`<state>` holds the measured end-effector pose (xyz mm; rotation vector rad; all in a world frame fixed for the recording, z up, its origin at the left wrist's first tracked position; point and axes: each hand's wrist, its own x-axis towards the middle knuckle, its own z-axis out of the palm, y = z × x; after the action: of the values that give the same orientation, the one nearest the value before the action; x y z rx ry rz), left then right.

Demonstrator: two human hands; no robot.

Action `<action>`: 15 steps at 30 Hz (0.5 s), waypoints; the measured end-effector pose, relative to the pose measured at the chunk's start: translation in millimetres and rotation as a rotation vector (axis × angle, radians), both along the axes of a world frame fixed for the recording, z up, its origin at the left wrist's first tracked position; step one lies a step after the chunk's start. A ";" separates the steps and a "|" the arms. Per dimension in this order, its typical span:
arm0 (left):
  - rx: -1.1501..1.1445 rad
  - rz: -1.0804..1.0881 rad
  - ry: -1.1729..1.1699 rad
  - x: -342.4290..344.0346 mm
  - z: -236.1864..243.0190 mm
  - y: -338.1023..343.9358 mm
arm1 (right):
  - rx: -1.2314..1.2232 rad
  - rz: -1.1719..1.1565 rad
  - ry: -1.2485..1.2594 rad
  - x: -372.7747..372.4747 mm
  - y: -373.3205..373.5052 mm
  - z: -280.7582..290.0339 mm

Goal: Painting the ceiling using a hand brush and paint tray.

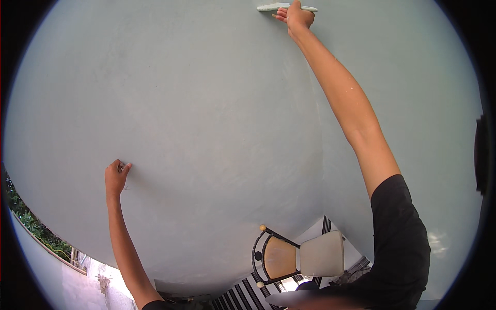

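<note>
High on the pale grey-green wall [206, 113], my right hand [300, 19] is closed round a long, flat, whitish tool [267, 7]. The tool lies sideways close to the wall surface; its exact kind is hard to make out. Lower down on the left, my left hand [115, 175] is held near the same wall with its fingers curled into a pinch. Something small and greyish shows between thumb and fingers, too little of it to name. Pale specks dot my right forearm.
Two wall faces meet at a corner right of the middle. Below stands a chair [321, 254] with a pale seat and dark metal frame, on a black-and-white striped floor surface [243, 294]. Green plants [36, 227] show past an edge at the lower left.
</note>
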<state>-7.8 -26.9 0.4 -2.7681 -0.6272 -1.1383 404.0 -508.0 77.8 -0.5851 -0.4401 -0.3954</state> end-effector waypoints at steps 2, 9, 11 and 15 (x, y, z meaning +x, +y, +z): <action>0.015 0.012 0.009 -2.4 0.7 0.7 | -0.030 0.126 -0.208 0.1 0.4 -1.7; -0.015 0.020 0.003 -0.9 -0.9 -0.5 | -0.082 -0.168 0.159 5.4 7.0 21.7; 0.017 0.006 -0.012 -4.7 -0.5 2.1 | -0.157 -0.199 0.213 4.8 7.7 14.5; 0.039 -0.016 -0.003 0.1 0.6 1.0 | 0.042 -0.137 0.097 18.2 -5.7 28.4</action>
<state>-7.7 -25.9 1.0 -2.7445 -0.5784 -1.1448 422.2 -513.7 106.2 -0.5928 -0.2989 -0.5038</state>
